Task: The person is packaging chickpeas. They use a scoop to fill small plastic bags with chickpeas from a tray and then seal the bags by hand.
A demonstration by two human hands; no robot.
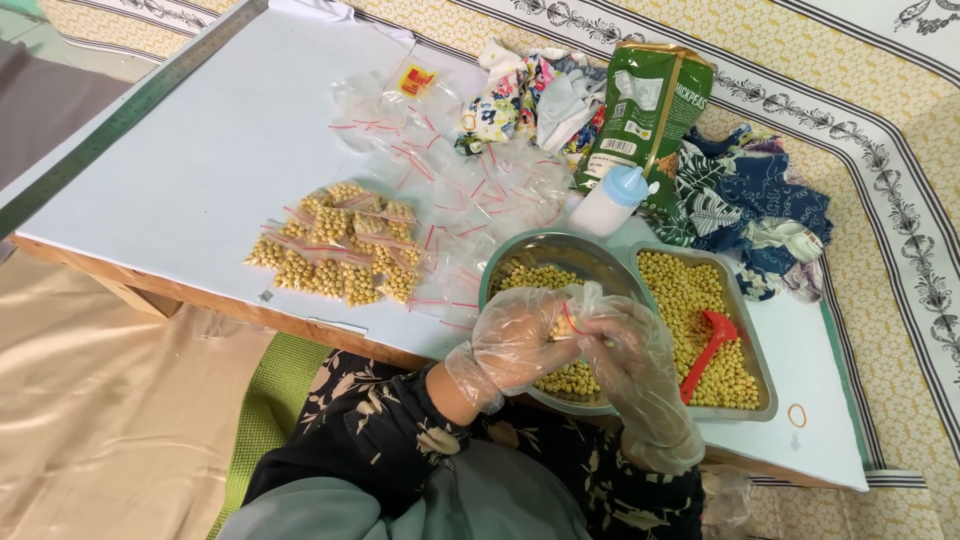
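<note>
- Two gloved hands meet over a round steel bowl of chickpeas; both wear clear plastic gloves.
- Left hand: fingers curled, pinching one side of a small clear bag with a red seal strip.
- Right hand: fingers closed on the other side of the same bag; the bag sits between the two hands, directly above the bowl's near rim.
- Bag contents: cannot tell, glove film blurs it.
- Just right of the right hand: rectangular steel tray of chickpeas, touching the bowl; a red scoop lies in it, handle toward the person.
- Beyond the hands: white squeeze bottle with blue cap, lying tilted against a green packet.
- Left of the left hand and farther out: pile of filled bags, sealed, chickpeas inside.
- Between that pile and the bowl: loose empty bags, scattered flat on the tabletop.
- Right of the tray, near the tabletop edge: one rubber band.
- Behind the tray: crumpled blue floral cloth.
</note>
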